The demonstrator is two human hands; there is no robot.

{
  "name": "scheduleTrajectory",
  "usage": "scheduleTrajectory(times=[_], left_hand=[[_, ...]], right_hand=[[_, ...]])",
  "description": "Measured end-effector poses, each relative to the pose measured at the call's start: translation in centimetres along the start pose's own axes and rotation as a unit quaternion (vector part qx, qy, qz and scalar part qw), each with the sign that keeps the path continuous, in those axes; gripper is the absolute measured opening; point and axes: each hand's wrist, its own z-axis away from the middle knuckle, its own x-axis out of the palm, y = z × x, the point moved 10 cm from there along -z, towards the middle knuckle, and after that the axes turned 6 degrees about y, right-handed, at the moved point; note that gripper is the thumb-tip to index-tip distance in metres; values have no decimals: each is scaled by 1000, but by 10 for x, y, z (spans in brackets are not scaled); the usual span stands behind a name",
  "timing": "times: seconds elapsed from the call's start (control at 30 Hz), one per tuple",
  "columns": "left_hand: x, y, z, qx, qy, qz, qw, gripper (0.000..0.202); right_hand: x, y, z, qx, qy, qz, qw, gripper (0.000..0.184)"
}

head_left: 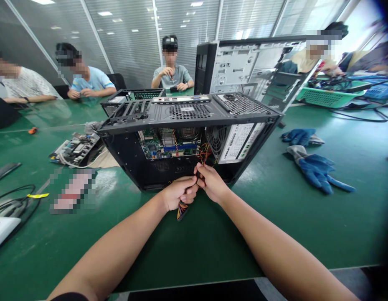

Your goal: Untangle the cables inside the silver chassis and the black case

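Observation:
A black computer case (168, 121) lies on its side in front of me, its open side facing me. Inside it sit a green motherboard (153, 148) and a power supply (239, 142) with a fan grille and a white label. From the power supply, a bundle of coloured power cables (204, 151) runs out to my hands. My left hand (181, 192) is closed around the bundle, and a multi-pin connector (180, 212) hangs below its fingers. Close beside it, my right hand (209, 179) pinches the cables nearer the case. The fingers partly hide what they grip.
Another open case (231, 62) stands behind. Blue work gloves (315, 167) and a green basket (347, 96) of cables lie to the right. On the left are a circuit assembly (77, 148), a blurred pink item (73, 192) and black cables (15, 196). Several people sit around the table.

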Motion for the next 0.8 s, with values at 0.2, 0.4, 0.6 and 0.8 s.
scheduleTrajectory(times=[0.2, 0.4, 0.6, 0.8], left_hand=[[-8, 0, -4, 24, 69, -84, 994, 26], [-16, 11, -2, 75, 161, -261, 949, 28], [-14, 38, 6, 183, 228, -502, 814, 29], [-10, 43, 8, 212, 246, -566, 758, 29]], right_hand=[[-3, 3, -1, 9, 17, 38, 999, 42], [-5, 4, -1, -2, 26, 49, 998, 42], [-5, 7, -4, 1, 30, 40, 999, 40], [-7, 8, -6, -8, 37, 40, 998, 38]])
